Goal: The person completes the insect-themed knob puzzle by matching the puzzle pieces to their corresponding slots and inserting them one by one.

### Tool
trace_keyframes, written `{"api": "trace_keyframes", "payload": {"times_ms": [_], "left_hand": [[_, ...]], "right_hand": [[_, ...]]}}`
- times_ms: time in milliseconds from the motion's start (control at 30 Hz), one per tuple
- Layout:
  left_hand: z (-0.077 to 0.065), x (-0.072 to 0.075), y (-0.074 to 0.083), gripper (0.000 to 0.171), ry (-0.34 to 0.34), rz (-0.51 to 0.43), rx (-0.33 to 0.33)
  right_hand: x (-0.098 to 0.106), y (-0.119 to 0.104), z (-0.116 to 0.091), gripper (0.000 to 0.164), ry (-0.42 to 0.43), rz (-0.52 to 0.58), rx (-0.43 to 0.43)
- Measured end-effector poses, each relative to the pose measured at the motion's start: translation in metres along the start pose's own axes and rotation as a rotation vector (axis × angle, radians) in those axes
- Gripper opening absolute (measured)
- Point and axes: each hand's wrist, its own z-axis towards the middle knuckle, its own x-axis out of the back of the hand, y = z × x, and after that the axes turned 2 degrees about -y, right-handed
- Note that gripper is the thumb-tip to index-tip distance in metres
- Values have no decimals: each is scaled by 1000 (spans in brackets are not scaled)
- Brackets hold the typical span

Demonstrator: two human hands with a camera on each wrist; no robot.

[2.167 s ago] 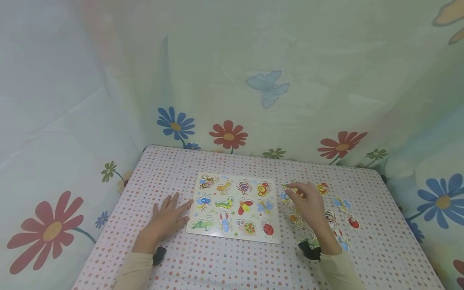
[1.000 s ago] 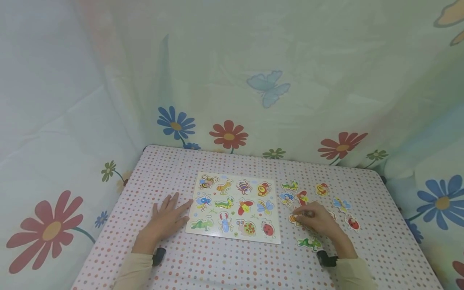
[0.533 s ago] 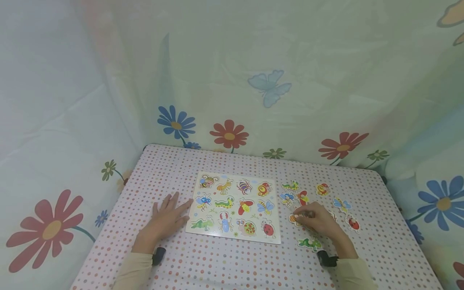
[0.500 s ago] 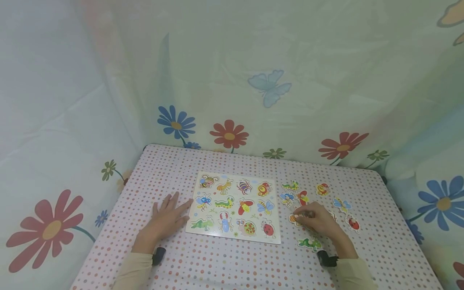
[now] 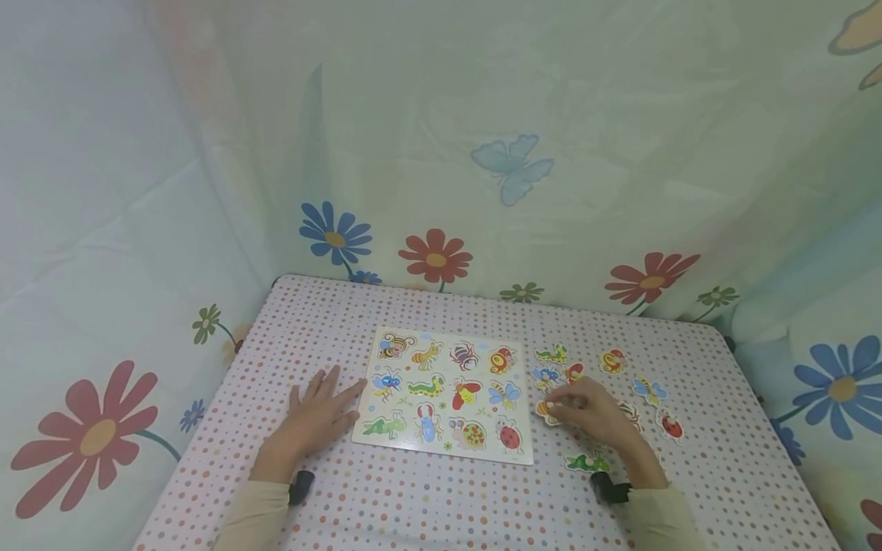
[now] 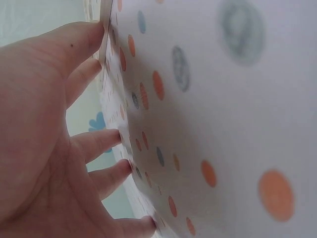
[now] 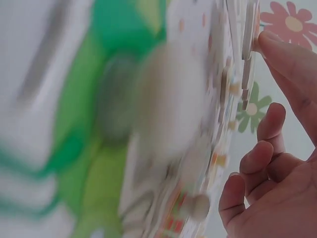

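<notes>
On the dotted tablecloth lies a wooden puzzle board point(image 5: 482, 457) printed with rows of insects. My left hand point(image 5: 313, 417) rests spread beside it; the thumb and a fingertip touch the board's left edge, as the left wrist view shows. To the right of the board, my right hand point(image 5: 599, 417) pinches an orange striped insect puzzle piece point(image 5: 545, 413) between thumb and index finger. In the right wrist view that piece point(image 7: 249, 34) appears edge-on, lifted off the cloth, and the other fingers curl inward. The right hand partly covers a red-winged piece point(image 5: 574, 373).
More knobbed pieces lie around the right hand: a caterpillar point(image 5: 552, 353), a blue insect point(image 5: 547, 375), a green grasshopper point(image 5: 587, 461), a snail-like red and yellow piece point(image 5: 612, 360), a dragonfly point(image 5: 649, 390) and a ladybird point(image 5: 670, 425). A flowered curtain point(image 5: 413, 153) stands behind the table.
My right hand came down from near the caterpillar piece to the orange striped piece, took hold of it, and has shifted slightly left with it. The left hand stays put.
</notes>
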Motion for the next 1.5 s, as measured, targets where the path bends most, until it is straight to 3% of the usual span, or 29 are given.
{"api": "trace_keyframes", "payload": {"times_ms": [133,333,500,700,867,1100,1333,1500], "left_hand": [[0,-1,-1,56,0,-5,0],[0,-2,-2,56,-5,-9,2],[1,-3,-3,56,5,-2,1],[0,-3,-2,56,14,-3,-7],[0,-1,-1,56,17,7,-8],[-1,3,1,56,12,15,-2],[-2,3,1,56,18,9,0],[-1,0,-1,56,20,4,0]], "right_hand": [[-5,-7,9,12,2,40,58],[-11,-41,25,10,-8,46,74],[-27,-31,42,8,17,42,71],[-41,-42,62,8,-4,78,66],[-50,-51,83,8,-27,74,115],[-67,-69,111,9,-18,50,35],[-87,-89,140,7,-44,50,21],[-99,-99,156,7,-25,48,-63]]}}
